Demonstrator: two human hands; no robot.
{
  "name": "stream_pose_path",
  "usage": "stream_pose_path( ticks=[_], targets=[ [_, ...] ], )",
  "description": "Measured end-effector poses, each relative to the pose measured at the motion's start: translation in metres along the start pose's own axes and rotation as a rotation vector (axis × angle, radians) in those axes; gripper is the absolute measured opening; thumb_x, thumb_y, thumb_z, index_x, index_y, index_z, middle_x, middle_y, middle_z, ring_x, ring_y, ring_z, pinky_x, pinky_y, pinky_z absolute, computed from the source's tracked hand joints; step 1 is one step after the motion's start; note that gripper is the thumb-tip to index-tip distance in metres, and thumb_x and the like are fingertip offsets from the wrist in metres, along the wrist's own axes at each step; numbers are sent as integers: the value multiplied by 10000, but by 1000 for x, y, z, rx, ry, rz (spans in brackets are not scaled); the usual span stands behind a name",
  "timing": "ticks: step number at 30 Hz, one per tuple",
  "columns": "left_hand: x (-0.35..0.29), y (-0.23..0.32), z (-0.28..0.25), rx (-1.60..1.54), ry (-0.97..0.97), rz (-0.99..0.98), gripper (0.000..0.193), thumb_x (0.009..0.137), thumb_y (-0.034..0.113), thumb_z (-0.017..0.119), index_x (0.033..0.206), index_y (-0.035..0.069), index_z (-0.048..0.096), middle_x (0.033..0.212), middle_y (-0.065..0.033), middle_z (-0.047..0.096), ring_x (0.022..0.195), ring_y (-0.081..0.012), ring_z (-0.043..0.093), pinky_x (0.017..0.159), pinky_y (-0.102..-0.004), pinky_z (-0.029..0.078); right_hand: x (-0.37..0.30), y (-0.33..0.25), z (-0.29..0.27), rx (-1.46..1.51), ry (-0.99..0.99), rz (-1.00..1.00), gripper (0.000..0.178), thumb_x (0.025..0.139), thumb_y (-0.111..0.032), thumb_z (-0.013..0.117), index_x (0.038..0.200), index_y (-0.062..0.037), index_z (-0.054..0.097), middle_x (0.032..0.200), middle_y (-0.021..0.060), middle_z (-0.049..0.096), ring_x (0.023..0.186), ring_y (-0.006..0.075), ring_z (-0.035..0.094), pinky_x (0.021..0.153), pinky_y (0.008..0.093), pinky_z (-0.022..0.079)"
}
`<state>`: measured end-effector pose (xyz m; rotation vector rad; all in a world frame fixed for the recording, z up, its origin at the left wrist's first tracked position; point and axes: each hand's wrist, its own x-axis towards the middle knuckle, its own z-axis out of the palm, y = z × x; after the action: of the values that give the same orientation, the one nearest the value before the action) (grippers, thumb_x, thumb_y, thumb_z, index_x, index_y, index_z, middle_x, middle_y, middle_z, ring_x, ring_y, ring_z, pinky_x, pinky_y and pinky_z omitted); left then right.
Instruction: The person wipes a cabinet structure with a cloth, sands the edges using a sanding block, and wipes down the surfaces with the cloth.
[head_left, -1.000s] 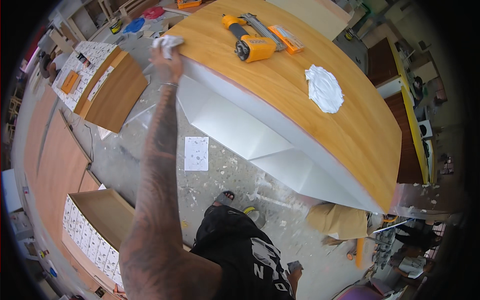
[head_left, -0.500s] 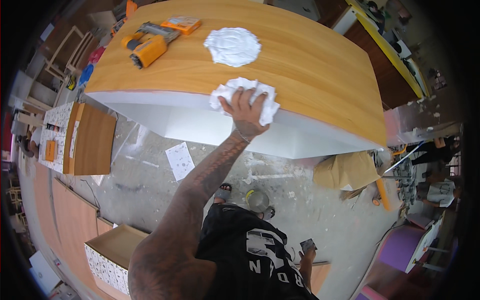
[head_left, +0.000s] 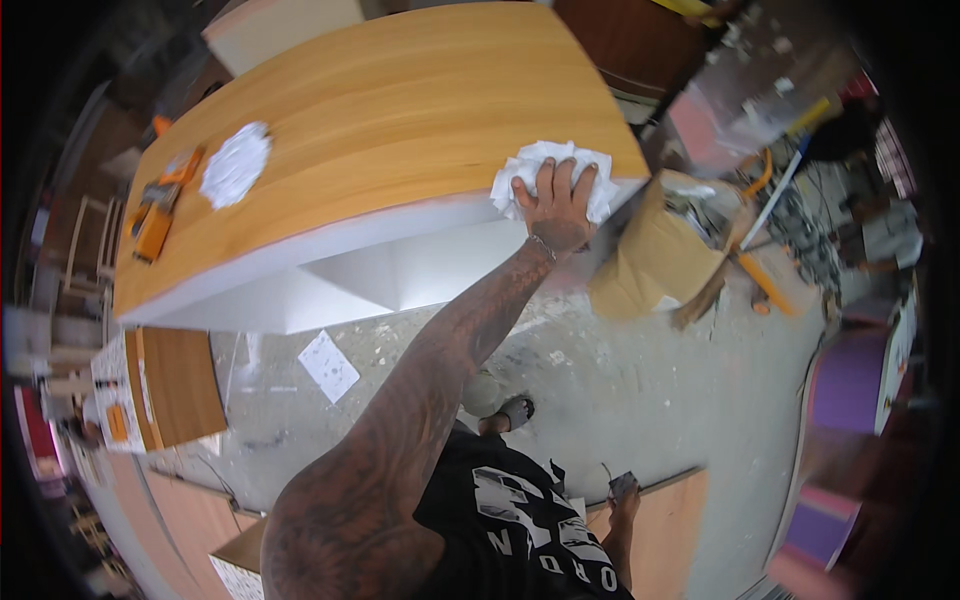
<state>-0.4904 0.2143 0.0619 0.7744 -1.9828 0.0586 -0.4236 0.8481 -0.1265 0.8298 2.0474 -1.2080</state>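
Note:
My left hand (head_left: 556,203) lies flat on a crumpled white cloth (head_left: 520,170) at the near right corner of a large orange-brown wooden panel (head_left: 400,110). The cloth is pressed where the panel top meets its white front edge (head_left: 380,235). My tattooed left arm reaches up to it from the lower left. My right hand (head_left: 622,495) hangs low beside my hip, closed on a small dark object; I cannot tell what it is.
A second white cloth (head_left: 235,165) and an orange power tool (head_left: 160,210) lie at the panel's left end. A cardboard box (head_left: 650,260) stands right of the corner. On the dusty floor are a paper sheet (head_left: 330,365) and a wooden cabinet (head_left: 180,385).
My left hand has slid the cloth along the panel's front edge from its left end to its right corner. The view has swung right with it.

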Motion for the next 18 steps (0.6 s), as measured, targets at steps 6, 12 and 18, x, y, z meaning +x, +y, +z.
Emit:
stream_pose_path(
  ticks=[6,12,18],
  targets=[
    [27,113,98,-128,76,159,454,778,258,709,1226,194,669,1249,-80,596,1235,-296,538,1039,-631,329,2,-16,3,100,47,-88,661,1030,-577,422,1485,-98,462,1453,149,525,1270,328,550,869,453,568],
    [-16,153,138,-602,-1261,43,498,997,445,572,1294,45,585,1222,-227,670,1127,-409,643,970,-454,500,32,-9,26,59,-54,-56,651,1044,-559,414,1491,-87,454,1455,156,522,1302,344,533,905,499,565],
    [-109,73,-33,-710,-693,-869,407,1011,308,622,1280,5,585,1052,-118,641,995,-207,600,869,-369,499,57,47,23,-4,-12,-34,699,1048,-567,415,1326,53,580,1160,189,663,953,293,668,673,397,579]
  ],
)
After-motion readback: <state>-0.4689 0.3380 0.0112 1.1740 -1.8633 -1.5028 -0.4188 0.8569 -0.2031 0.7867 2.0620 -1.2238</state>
